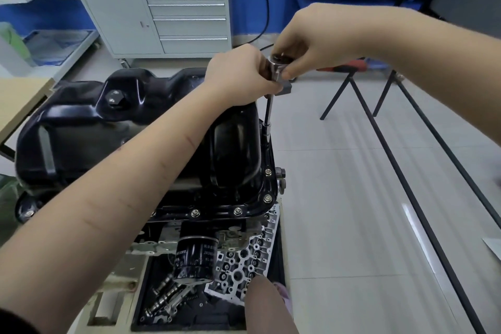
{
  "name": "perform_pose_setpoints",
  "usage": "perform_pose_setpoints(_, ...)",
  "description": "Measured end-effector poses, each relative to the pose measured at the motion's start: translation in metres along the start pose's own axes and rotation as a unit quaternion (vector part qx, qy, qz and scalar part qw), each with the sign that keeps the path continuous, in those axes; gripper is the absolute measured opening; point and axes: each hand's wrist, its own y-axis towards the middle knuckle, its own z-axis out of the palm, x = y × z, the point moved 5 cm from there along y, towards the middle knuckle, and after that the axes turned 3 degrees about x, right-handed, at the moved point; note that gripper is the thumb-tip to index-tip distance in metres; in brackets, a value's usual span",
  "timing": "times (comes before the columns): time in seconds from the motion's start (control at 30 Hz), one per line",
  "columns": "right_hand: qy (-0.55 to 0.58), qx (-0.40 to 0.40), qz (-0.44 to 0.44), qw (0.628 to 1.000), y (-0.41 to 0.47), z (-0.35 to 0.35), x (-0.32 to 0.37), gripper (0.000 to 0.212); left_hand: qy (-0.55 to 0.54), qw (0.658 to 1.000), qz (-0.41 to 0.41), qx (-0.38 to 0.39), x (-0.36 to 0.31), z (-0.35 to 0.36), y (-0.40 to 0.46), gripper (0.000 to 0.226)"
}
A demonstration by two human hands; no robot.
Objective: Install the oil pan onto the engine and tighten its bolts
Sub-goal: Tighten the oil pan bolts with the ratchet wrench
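The glossy black oil pan (pixel 113 127) sits on top of the engine (pixel 244 228), with several bolts (pixel 267 198) along its near and right flange. A ratchet wrench (pixel 279 66) with a long extension bar (pixel 269 111) stands upright over the flange on the pan's far right side. My left hand (pixel 238 76) grips the ratchet just below its head. My right hand (pixel 306 40) pinches the ratchet head from above. The socket end at the flange is partly hidden behind the pan's edge.
A black oil filter (pixel 195 257) hangs below the pan's front. A cylinder head (pixel 244 260) and camshaft parts (pixel 165 298) lie in a tray below. A grey drawer cabinet (pixel 187 19) stands behind. Black stand legs (pixel 379 122) cross the tiled floor at right.
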Motion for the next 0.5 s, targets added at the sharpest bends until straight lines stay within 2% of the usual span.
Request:
perform_pose_setpoints(0.2, 0.014, -0.008, 0.009, 1.0, -0.003, -0.004, 0.0, 0.018, 0.003, 1.0, -0.002, 0.0, 0.0, 0.0, 0.001, 0.029)
perform_pose_setpoints(0.33, 0.004, -0.021, 0.048, 0.999, 0.001, 0.005, -0.001, 0.046, 0.004, 1.0, -0.004, -0.015, -0.001, 0.001, 0.0, 0.038)
perform_pose_setpoints(0.4, 0.002, -0.022, 0.04, 0.999, 0.001, 0.006, 0.0, 0.04, 0.002, 1.0, -0.003, -0.015, -0.001, 0.0, -0.001, 0.038)
perform_pose_setpoints(0.5, -0.008, -0.014, 0.011, 1.0, -0.005, 0.001, 0.002, 0.02, 0.005, 1.0, -0.001, -0.009, -0.001, 0.0, 0.0, 0.035)
